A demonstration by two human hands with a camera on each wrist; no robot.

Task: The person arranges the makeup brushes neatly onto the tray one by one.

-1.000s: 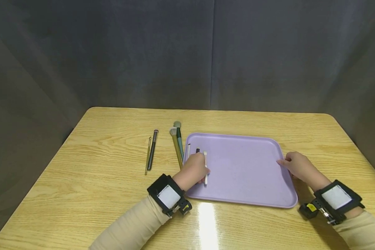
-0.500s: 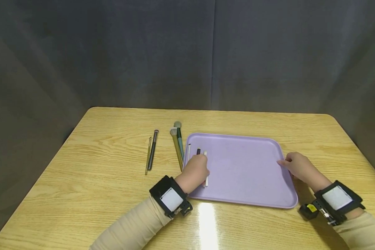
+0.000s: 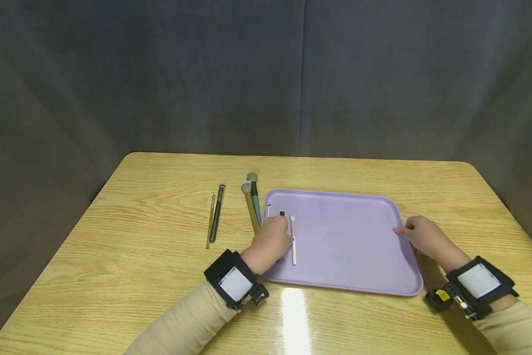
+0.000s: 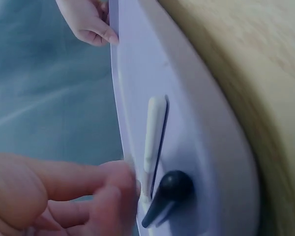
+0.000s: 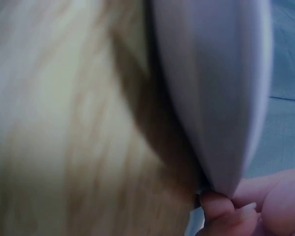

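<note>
My left hand (image 3: 271, 241) is over the left part of a lilac tray (image 3: 345, 241), its fingers loosely bent beside a white-handled makeup brush (image 3: 294, 252). That brush lies on the tray, apart from the fingertips in the left wrist view. A black-handled brush (image 4: 174, 187) lies near it, mostly covered by the hand in the head view. Left of these, the tip of a thin white brush (image 3: 268, 209) shows. My right hand (image 3: 423, 235) grips the tray's right rim, thumb on top and fingers underneath (image 5: 219, 209).
Left of the tray, a brush with an olive handle (image 3: 250, 209) and a green brush (image 3: 254, 197) lie close together. Farther left are a black brush (image 3: 217, 217) and a thin gold brush (image 3: 210, 222). A dark curtain (image 3: 203, 79) hangs behind the wooden table (image 3: 137, 222).
The left hand has let go of the white-handled brush and shifted slightly left, leaving it on the tray. The right hand keeps its grip on the rim.
</note>
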